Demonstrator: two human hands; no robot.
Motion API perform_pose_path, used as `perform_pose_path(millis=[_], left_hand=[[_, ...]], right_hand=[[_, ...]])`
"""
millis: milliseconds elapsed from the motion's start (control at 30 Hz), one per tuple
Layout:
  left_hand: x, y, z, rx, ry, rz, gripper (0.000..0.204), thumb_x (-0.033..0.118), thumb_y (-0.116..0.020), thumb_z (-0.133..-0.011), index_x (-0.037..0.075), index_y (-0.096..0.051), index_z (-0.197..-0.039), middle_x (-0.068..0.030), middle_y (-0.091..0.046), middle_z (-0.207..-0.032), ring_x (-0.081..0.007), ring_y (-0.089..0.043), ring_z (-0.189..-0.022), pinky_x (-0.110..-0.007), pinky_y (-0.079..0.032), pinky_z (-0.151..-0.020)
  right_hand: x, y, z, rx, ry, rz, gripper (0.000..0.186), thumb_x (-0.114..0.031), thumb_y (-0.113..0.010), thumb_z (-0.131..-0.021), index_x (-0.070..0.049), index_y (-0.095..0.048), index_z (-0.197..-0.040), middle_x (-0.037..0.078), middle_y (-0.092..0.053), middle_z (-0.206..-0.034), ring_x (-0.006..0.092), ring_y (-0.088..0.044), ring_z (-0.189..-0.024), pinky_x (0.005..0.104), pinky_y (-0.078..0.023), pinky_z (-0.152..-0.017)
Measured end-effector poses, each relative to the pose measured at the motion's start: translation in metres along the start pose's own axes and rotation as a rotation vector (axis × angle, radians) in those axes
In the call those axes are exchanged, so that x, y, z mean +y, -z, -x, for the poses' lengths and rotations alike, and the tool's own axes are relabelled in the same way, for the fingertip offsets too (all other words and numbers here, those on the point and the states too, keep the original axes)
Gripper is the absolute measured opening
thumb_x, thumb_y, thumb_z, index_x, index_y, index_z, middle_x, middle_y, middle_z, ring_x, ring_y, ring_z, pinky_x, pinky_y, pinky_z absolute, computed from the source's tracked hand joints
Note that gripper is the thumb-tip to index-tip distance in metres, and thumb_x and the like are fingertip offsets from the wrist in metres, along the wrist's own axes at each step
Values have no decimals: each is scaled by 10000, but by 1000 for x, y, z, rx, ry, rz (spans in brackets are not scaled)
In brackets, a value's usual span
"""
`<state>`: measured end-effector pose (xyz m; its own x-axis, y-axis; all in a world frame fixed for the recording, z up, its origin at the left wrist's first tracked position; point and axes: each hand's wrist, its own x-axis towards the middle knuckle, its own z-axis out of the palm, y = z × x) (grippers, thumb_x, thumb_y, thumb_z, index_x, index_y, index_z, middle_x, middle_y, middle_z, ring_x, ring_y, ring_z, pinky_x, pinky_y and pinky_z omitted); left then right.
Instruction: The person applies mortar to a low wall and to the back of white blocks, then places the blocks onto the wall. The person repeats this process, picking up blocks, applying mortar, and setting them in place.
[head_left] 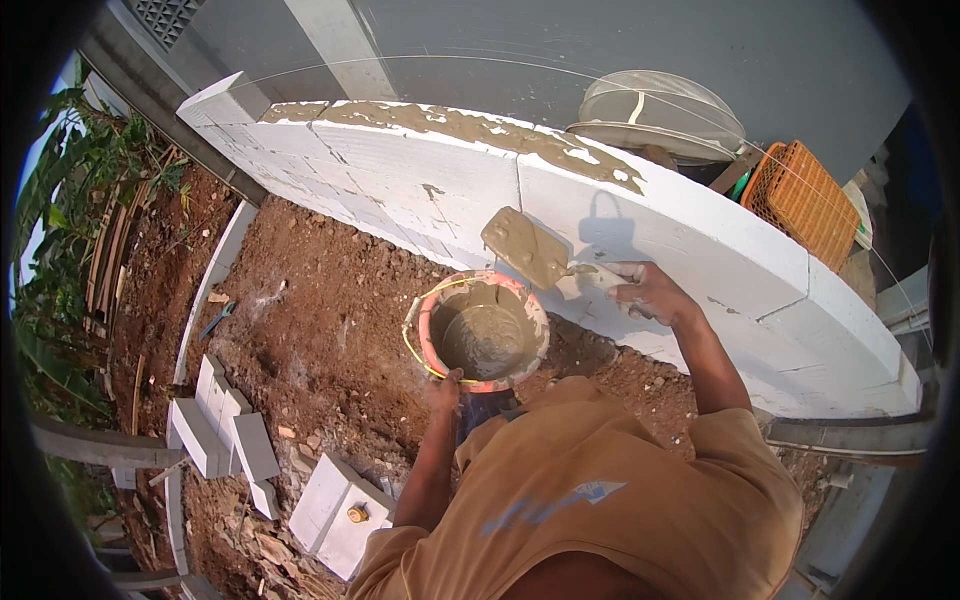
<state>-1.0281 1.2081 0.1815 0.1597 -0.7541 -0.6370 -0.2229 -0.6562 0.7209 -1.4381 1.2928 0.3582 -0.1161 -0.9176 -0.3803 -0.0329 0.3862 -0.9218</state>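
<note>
My right hand [650, 296] is closed round the pale handle of a trowel [525, 246]. Its broad rectangular blade is coated with grey mortar and hangs above the far right rim of a bucket [537, 350], close to the wall's face. At the bucket's near left rim, my left hand [446, 390] grips the edge. The orange-red bucket holds wet grey mortar [485, 338] and has a yellow handle lying over its left side. Beyond it stands a low white block wall [640, 235], with a mortar layer [450, 125] spread along the left and middle of its top.
A thin string [545, 68] runs above the wall. Behind the wall lie a round mesh cover [650, 105] and an orange woven basket [810, 205]. Loose white blocks [215, 425] and a block with a small yellow object [340, 515] rest on the brown soil [320, 320].
</note>
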Motion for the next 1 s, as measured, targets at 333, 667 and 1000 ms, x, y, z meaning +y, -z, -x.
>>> perform_pose_path(millis=[333, 667, 1000], left_hand=[[-39, -10, -76, 59, -145, -5, 248, 229, -721, -839, 42, -621, -968, -44, -572, -698, -123, -470, -499, -301, -364, -443], [-15, -17, -61, 27, 54, 39, 215, 212, -702, -857, 43, -618, -959, -71, -584, -721, -160, -529, -525, -327, -408, -468], [-14, -11, -44, 78, -18, 145, 228, 150, -724, -816, -33, -644, -924, -90, -625, -681, -190, -570, -534, -352, -451, -514]], right_hand=[[-122, 120, 79, 522, 23, 571, 579, -130, -775, -783, -129, -657, -1350, 37, -691, -883, 119, -622, -742, 269, -497, -658], [-48, 158, 189, 768, 157, 843, 573, -33, -786, -766, -69, -655, -1322, 117, -673, -1054, 221, -633, -980, 315, -471, -915], [-81, 122, 86, 748, 376, 1155, 579, -134, -764, -797, -154, -633, -1361, 107, -641, -1026, 302, -635, -970, 368, -500, -845]])
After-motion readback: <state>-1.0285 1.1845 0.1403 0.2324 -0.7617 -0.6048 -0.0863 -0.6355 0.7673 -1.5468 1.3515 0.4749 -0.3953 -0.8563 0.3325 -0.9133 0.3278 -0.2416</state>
